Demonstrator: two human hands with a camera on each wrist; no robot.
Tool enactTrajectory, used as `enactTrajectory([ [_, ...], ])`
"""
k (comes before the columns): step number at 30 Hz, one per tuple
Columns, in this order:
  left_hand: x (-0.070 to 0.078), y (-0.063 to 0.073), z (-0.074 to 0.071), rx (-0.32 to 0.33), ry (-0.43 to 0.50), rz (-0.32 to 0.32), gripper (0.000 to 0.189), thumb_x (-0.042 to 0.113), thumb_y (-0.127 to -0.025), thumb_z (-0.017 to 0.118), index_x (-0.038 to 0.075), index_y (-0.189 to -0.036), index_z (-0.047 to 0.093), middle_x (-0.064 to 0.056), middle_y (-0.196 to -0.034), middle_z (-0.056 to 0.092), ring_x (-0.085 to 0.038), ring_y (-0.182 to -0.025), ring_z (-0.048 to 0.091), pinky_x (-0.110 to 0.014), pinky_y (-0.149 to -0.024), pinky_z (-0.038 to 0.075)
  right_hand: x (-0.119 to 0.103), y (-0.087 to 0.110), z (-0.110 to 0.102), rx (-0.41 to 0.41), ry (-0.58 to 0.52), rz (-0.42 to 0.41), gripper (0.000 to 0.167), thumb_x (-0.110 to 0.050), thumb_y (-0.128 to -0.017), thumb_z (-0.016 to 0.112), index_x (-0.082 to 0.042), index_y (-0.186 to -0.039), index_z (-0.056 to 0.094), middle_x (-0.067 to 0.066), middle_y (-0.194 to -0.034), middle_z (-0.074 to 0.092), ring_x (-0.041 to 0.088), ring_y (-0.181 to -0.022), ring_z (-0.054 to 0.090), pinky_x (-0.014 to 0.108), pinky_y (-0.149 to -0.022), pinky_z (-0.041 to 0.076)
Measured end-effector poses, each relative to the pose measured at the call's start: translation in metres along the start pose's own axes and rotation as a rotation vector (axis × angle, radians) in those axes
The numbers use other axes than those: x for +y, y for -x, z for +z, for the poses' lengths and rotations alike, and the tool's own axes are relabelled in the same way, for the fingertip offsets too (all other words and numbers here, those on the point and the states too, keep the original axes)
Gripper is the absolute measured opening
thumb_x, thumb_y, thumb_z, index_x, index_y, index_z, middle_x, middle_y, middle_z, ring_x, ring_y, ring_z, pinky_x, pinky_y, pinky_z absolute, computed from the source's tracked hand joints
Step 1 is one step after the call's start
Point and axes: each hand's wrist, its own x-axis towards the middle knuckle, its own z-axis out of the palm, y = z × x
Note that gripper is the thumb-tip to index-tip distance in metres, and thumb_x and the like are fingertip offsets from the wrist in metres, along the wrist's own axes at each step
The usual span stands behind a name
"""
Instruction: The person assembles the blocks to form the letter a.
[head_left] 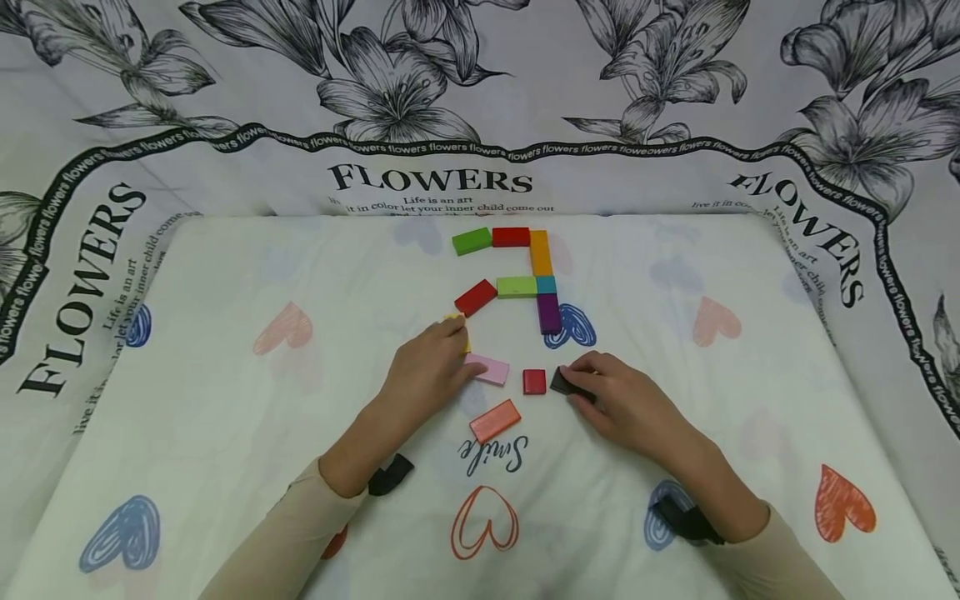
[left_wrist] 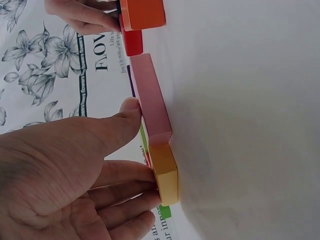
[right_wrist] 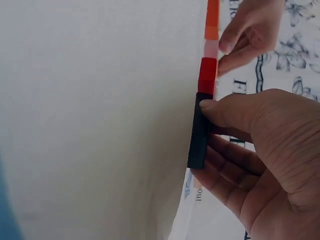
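Observation:
My left hand (head_left: 427, 367) curls over a yellow block (left_wrist: 166, 175), its fingertips against the side and its thumb touching the adjoining pink block (head_left: 492, 370). Between thumb and fingers, my right hand (head_left: 626, 400) pinches a black block (right_wrist: 199, 132), held just right of a small red square block (head_left: 534, 382). An orange-pink block (head_left: 495, 421) lies nearer me, apart from the pink one. Beyond my left fingers lies a tilted red block (head_left: 476, 297), its corner at a lime block (head_left: 516, 287). My left hand covers most of the yellow block in the head view.
Farther back, a green block (head_left: 472, 242), a red bar (head_left: 511, 237) and an orange bar (head_left: 541, 252) form a bent line. It continues through a blue block (head_left: 546, 285) to a purple block (head_left: 549, 317). Everything lies on a white printed cloth (head_left: 225, 433).

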Motion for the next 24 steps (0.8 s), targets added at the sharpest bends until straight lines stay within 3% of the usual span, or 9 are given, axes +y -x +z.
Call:
enactTrajectory([
  [24, 0.002, -0.002, 0.002, 0.013, 0.014, 0.004, 0.046, 0.038, -0.091, 0.084, 0.002, -0.117, 0.073, -0.016, -0.146, 0.066, -0.032, -0.133, 0.065, -0.043, -0.103, 0.061, 0.011, -0.019, -0.019, 0.016, -0.041, 0.069, 0.036, -0.013, -0.092, 0.082, -0.008, -0.127, 0.077, 0.011, -0.124, 0.076, 0.027, -0.113, 0.073, 0.046, -0.096, 0.063],
])
